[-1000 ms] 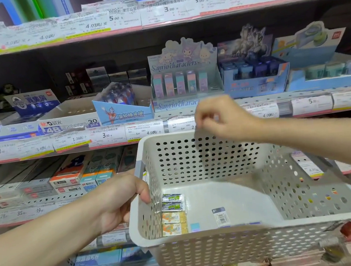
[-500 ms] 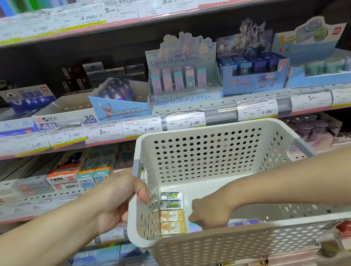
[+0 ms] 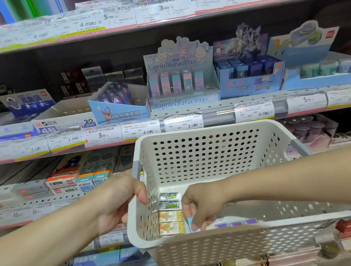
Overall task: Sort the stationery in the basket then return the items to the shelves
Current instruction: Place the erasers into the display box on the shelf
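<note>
A white perforated basket (image 3: 205, 151) is held up in front of the shelves. My left hand (image 3: 121, 201) grips its left rim, thumb inside. Along the basket's left wall lie two green-and-white erasers (image 3: 169, 201) and two yellow-and-orange erasers (image 3: 171, 221). My right hand (image 3: 201, 204) is down inside the basket and pinches a small light-blue item (image 3: 190, 222) between thumb and fingers. A row of small purple-blue items (image 3: 236, 223) lies along the near wall, partly hidden by the rim.
Behind the basket, a shelf (image 3: 211, 106) carries display boxes: a Sanrio characters box (image 3: 181, 83), a blue eraser box (image 3: 121, 113) to its left, a dark-blue box (image 3: 249, 75) to its right. Lower shelves left hold flat boxes (image 3: 65, 179). Price tags line the edges.
My right hand came back from the shelf edge, dropped into the basket, and now pinches a light-blue item lifted slightly off the bottom. My left hand keeps its hold on the rim.
</note>
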